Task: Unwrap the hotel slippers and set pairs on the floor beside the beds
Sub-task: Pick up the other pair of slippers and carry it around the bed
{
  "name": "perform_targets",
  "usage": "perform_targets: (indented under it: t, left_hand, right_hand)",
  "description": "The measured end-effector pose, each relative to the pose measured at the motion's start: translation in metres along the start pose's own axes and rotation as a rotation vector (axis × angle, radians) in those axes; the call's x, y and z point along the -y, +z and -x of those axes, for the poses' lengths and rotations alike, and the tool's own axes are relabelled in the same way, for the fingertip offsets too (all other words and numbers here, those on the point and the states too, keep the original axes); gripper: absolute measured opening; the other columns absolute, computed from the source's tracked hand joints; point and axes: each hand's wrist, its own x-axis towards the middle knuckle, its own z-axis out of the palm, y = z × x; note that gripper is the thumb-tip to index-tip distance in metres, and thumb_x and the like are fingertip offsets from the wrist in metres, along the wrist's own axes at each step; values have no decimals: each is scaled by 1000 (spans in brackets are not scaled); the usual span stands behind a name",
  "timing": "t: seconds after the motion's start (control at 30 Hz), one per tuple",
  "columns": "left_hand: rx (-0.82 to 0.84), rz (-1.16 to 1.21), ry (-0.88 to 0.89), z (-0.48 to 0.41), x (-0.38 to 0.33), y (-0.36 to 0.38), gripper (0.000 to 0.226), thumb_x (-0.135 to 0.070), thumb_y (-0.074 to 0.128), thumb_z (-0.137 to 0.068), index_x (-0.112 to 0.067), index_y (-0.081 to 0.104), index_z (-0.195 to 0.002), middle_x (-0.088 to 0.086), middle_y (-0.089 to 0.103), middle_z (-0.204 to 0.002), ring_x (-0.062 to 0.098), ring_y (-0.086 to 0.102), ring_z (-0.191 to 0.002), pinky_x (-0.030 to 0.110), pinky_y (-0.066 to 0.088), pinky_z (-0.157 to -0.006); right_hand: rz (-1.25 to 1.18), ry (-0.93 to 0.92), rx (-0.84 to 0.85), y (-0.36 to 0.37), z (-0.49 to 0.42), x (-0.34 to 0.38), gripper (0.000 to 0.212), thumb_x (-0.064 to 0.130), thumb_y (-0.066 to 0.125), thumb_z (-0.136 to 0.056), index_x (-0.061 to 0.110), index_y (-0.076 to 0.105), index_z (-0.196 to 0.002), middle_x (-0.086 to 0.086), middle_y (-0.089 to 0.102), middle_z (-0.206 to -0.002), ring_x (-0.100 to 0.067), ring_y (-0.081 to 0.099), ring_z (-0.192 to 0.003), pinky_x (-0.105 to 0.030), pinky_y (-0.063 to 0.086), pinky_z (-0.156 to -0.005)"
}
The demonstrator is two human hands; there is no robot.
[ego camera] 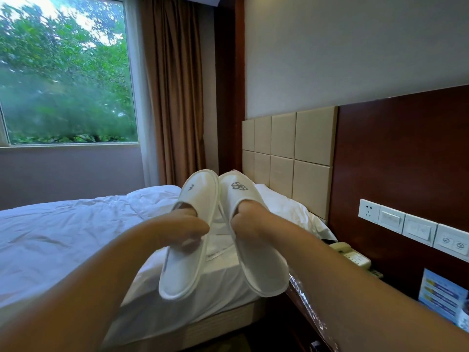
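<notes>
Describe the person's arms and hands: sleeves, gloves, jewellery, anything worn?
Both arms are bare to the frame's edge: no sleeves show. The left hand and right hand wear no gloves, and no watch, bracelet or ring is visible. Their fingertips are hidden inside the white slippers, so those cannot be checked.

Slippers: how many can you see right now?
2. The left slipper is held by the left hand, the right slipper by the right hand, side by side above the bed edge. Others may lie out of view.

Bed (63, 237) left, nightstand (304, 308) right.
</notes>
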Motion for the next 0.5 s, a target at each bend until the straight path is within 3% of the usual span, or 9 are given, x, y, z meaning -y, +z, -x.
perform_targets:
  t: [0.07,0.1,0.17,0.23,0.3,0.4,0.5]
  left_hand:
    - [35,-342,-22,5,-1,-6,20,-25,67,-74,-15,52,-83,1,52,-88,15,53,-75,23,44,-62]
    - [35,-468,-12,7,-1,-8,16,-24,65,-80,-17,53,-87,-1,53,-89,14,54,-77,23,44,-65]
    - [50,-597,11,8,-4,-11,17,-24,61,-86,-17,57,-101,-3,55,-92,17,55,-85,25,44,-73]
    - [47,-670,13,10,-6,-15,29,-22,59,-90,-16,58,-117,-4,52,-95,18,52,-91,26,42,-76]
    - [34,-678,-7,9,-5,-18,33,-21,58,-91,-14,56,-124,-3,50,-96,19,51,-92,25,42,-78]
    - [-71,-607,-51,2,-3,-18,39,-29,62,-92,-12,53,-126,2,50,-106,21,50,-97,27,42,-90]
    - [-227,-280,-184,-6,0,-15,35,-29,73,-84,-14,49,-105,2,44,-87,15,43,-80,29,36,-82]
  right_hand:
    - [22,-12,60,-12,9,-3,4,9,54,-91,7,55,-94,-2,49,-85,-26,53,-88,-25,43,-72]
    - [60,-32,75,-18,14,-4,4,11,56,-89,11,53,-86,1,46,-79,-21,52,-78,-20,39,-60]
    - [171,-69,106,-25,24,-5,8,18,60,-87,17,52,-88,8,40,-76,-11,46,-64,-15,29,-41]
    - [247,-64,110,-28,25,-5,13,22,61,-88,17,54,-96,9,37,-75,-4,37,-58,-12,25,-31]
    - [316,-44,93,-25,21,-5,11,23,60,-91,16,54,-96,5,43,-77,-8,40,-59,-12,30,-39]
    - [355,-3,83,-12,3,-10,10,20,56,-94,11,60,-96,-6,55,-93,-23,54,-83,-24,42,-73]
    - [492,-27,101,-3,-8,-23,14,31,55,-95,20,46,-98,-2,46,-107,-22,49,-106,-27,37,-98]
